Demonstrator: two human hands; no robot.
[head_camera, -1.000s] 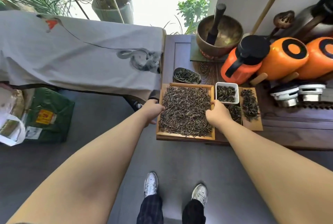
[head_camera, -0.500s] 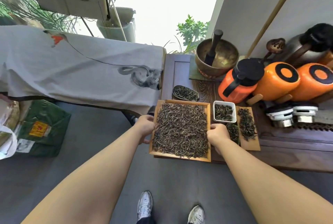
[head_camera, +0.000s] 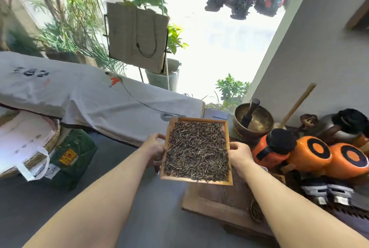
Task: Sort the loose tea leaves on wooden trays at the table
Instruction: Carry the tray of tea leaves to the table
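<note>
You hold the wooden tray between your two hands, clear of the table that lies below and to the right of them. Your left hand grips its left edge with curled fingers; your right hand grips the right edge. The tea leaves cover the tray's floor. Just right of your right hand stand orange flasks.

Both hands grip the tea-filled wooden tray
</note>
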